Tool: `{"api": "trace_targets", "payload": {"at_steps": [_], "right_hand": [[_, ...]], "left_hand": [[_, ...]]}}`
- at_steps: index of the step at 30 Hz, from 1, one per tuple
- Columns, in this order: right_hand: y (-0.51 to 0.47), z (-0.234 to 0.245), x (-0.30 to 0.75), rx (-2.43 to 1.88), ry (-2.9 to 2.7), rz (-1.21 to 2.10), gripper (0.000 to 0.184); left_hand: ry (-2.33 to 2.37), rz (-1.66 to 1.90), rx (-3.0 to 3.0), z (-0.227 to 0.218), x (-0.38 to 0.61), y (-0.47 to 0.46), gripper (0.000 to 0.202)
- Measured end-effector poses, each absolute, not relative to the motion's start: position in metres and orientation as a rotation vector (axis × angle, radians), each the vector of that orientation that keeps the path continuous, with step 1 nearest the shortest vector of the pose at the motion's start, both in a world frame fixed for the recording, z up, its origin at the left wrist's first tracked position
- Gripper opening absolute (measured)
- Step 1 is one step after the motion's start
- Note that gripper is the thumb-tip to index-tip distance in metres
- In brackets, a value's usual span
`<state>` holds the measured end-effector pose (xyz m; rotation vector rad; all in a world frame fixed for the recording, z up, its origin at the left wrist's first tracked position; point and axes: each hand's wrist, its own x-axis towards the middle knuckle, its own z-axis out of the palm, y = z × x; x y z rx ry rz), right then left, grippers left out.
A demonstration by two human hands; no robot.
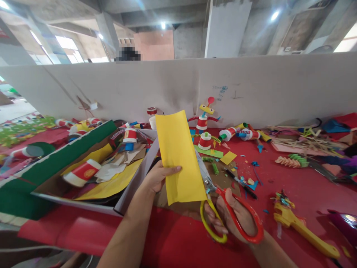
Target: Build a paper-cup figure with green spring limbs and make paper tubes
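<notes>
A sheet of yellow paper (181, 152) stands upright in front of me, pinched by my left hand (160, 175) with the thumb across its face. My right hand (231, 212) has its thumb and fingers through the handles of a pair of scissors (245, 219), one loop red and the other yellow. The handles are apart, and the blades run up along the right edge of the sheet, partly hidden behind it. Beyond the paper, a paper-cup figure (202, 122) with coiled arms stands near the partition, and a second cup figure (205, 141) with green coiled arms is closer.
To the left, an open box (150, 156) holds paper cups and paper pieces. A yellow glue gun (304, 230) lies at the right, with a black pen (242, 184) and paper scraps nearby. Behind the red table (279, 201) rises a white partition (125, 89).
</notes>
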<state>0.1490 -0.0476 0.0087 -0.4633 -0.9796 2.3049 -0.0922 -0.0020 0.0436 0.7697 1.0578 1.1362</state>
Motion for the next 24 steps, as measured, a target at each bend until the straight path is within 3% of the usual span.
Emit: {"api": "trace_targets", "payload": {"at_steps": [16,24], "right_hand": [[-0.046,0.010,0.153,-0.479,-0.950,2.276,0.060],[-0.047,0.012,0.152,-0.508,-0.925,2.280,0.055]], "left_hand": [[0.997,1.023,0.730,0.045,-0.088,-0.008,0.043],[0.916,1.234,0.559,0.049,-0.093,0.003,0.039]]}}
